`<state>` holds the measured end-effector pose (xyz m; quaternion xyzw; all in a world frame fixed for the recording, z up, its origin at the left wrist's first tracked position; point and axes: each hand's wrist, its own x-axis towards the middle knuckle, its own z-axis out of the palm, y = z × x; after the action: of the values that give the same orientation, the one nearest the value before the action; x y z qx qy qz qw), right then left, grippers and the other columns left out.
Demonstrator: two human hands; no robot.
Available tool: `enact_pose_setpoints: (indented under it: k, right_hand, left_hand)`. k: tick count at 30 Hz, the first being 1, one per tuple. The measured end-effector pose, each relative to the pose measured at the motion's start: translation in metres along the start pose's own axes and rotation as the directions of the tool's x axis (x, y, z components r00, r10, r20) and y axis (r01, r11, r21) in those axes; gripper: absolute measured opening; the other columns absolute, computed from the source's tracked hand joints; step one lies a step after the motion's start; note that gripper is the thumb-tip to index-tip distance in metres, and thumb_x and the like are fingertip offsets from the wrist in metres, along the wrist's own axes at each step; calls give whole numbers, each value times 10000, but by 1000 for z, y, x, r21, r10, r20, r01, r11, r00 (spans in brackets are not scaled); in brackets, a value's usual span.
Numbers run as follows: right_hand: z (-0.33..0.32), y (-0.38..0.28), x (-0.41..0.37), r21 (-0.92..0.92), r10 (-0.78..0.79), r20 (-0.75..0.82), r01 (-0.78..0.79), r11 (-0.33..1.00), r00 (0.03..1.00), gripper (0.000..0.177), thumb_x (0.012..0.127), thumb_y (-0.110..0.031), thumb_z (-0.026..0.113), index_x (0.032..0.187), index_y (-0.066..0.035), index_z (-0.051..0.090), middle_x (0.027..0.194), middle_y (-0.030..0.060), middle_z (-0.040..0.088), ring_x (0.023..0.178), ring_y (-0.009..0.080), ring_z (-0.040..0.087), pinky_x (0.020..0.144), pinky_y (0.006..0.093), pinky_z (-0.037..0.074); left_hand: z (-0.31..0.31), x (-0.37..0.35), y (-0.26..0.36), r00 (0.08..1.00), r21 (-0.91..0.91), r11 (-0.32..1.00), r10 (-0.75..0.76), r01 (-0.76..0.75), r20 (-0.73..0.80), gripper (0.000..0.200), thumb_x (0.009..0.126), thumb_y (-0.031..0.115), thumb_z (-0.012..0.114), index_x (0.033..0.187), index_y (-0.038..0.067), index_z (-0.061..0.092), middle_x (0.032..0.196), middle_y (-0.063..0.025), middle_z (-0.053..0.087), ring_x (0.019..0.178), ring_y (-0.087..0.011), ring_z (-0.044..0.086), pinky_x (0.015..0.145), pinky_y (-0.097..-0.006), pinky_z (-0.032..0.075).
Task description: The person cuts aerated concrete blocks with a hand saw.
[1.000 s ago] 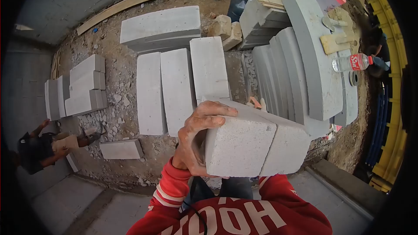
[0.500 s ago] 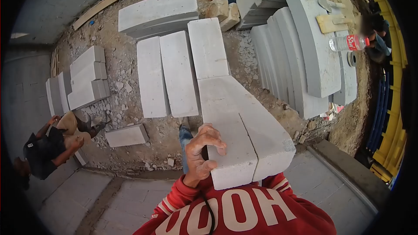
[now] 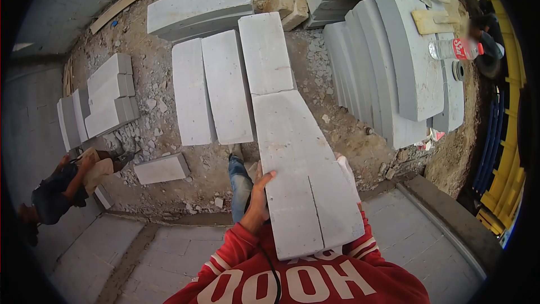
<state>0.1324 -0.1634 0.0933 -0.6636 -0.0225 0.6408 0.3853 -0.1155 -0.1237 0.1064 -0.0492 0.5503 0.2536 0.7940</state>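
Observation:
A long pale grey concrete block [image 3: 298,152] lies in front of my body, its near end close to my red sweater. A thin dark slit runs from its middle to the near end. My left hand [image 3: 260,194] grips the block's left side, thumb on the top edge and the other fingers mostly hidden. On the opposite side, my right hand [image 3: 347,171], in what looks like a whitish glove, is against the edge, largely hidden. The block's far end meets another block [image 3: 267,53].
Two blocks [image 3: 228,87] lie side by side left of it. Stacked blocks [image 3: 365,67] stand right, with a bottle [image 3: 453,49] and a wooden float [image 3: 432,22] on top. A person [image 3: 62,186] is at left, another [image 3: 486,45] at far right. Rubble covers the ground.
My left hand has gone from a raised, curled pose over the top to gripping the left side. My right hand has come into view. The block's near end has shifted towards me and left.

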Motion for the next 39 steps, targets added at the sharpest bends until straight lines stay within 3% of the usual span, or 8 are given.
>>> enact_pose_setpoints:
  k: [2, 8, 17, 24, 27, 29, 36, 39]
  right_hand:
    - [-1, 17, 4, -12, -71, -52, 71, 997, 996, 397, 1088, -351, 531, 1366, -68, 539, 1230, 65, 642, 1012, 121, 632, 849, 312, 551]
    - [4, 11, 20, -3, -265, -91, 265, 964, 960, 389, 1075, -331, 560, 1346, -52, 552, 1234, 62, 644, 1023, 122, 636, 872, 299, 551]
    - [1, -25, 194, -62, -491, 46, 493, 868, 870, 407, 1082, -353, 539, 1323, -30, 591, 1347, 88, 625, 1107, 145, 622, 911, 308, 532]
    - [-23, 25, 305, 32, -472, 89, 471, 882, 877, 394, 1079, -373, 521, 1299, -56, 601, 1333, 84, 627, 1138, 172, 595, 985, 333, 482]
    - [-20, 34, 308, -30, -574, 91, 578, 815, 814, 398, 1069, -367, 524, 1311, -60, 599, 1262, 78, 633, 1098, 184, 596, 984, 352, 471]
    - [-19, 37, 313, -120, -539, 67, 543, 831, 840, 403, 1066, -363, 516, 1313, -54, 596, 1262, 84, 627, 1111, 184, 587, 991, 351, 465]
    - [-20, 69, 344, -133, -554, 57, 557, 820, 830, 416, 1069, -362, 469, 1312, -42, 579, 1235, 80, 615, 1131, 170, 572, 992, 340, 460]
    - [-16, 57, 331, -137, -527, 75, 532, 836, 847, 411, 1079, -370, 464, 1304, -44, 576, 1216, 79, 610, 1127, 169, 571, 978, 334, 468]
  left_hand:
    - [0, 2, 1, 996, -95, 995, 49, -43, 72, 909, 914, 237, 626, 1658, 138, 114, 1485, -155, 479, 1306, -343, 550, 1009, -520, 537]
    - [8, 13, 11, 981, -48, 988, 154, -149, 117, 955, 917, 230, 611, 1678, 123, 44, 1574, -184, 403, 1349, -340, 527, 1060, -471, 511]
    - [39, 157, 60, 846, 205, 828, 472, -522, 247, 946, 874, 380, 625, 1663, 114, 174, 1523, -214, 427, 1354, -346, 500, 1082, -443, 480]
    - [15, 246, 44, 809, 232, 776, 555, -587, 194, 982, 865, 393, 626, 1667, 86, 151, 1565, -192, 397, 1392, -338, 463, 1133, -440, 426]
    - [-6, 265, 25, 781, 269, 733, 587, -624, 213, 970, 846, 347, 606, 1676, 108, 165, 1666, -173, 274, 1501, -313, 331, 1216, -439, 310]
    - [-20, 270, 15, 668, 479, 518, 710, -709, 221, 894, 889, 343, 561, 1661, 64, 208, 1660, -168, 277, 1534, -297, 261, 1250, -428, 218]
    - [-15, 272, 8, 645, 528, 483, 744, -698, 173, 824, 963, 396, 574, 1630, 26, 263, 1613, -188, 319, 1516, -317, 270, 1241, -459, 217]
    - [20, 272, 41, 681, 557, 598, 728, -576, -77, 732, 970, 320, 628, 1571, 16, 339, 1553, -212, 371, 1466, -337, 332, 1204, -496, 272]
